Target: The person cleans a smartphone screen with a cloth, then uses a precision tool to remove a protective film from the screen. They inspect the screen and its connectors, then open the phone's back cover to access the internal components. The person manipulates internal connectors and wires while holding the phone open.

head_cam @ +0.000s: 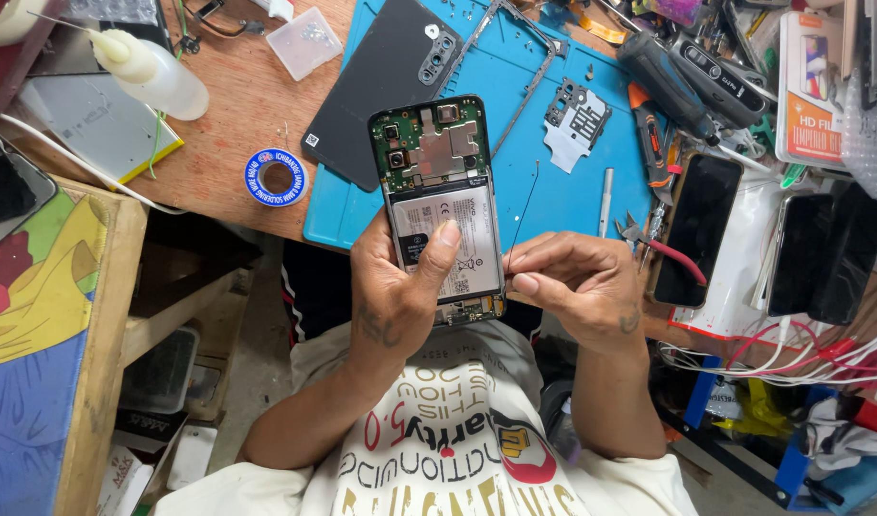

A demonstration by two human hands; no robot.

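My left hand (400,287) grips an opened phone (438,191) with its back cover off, showing a green circuit board above a white battery; my thumb lies across the battery. My right hand (577,282) pinches the lower end of a thin dark wire (524,205) that runs up along the phone's right side. Both hands are held above my lap, just in front of the blue work mat (572,182).
On the mat lie a black back cover (376,86), a phone frame (524,53) and a metal shield plate (574,119). A solder spool (275,178), squeeze bottle (156,72) and clear box (305,41) sit left. Phones (698,229), pliers (663,244) and cables crowd the right.
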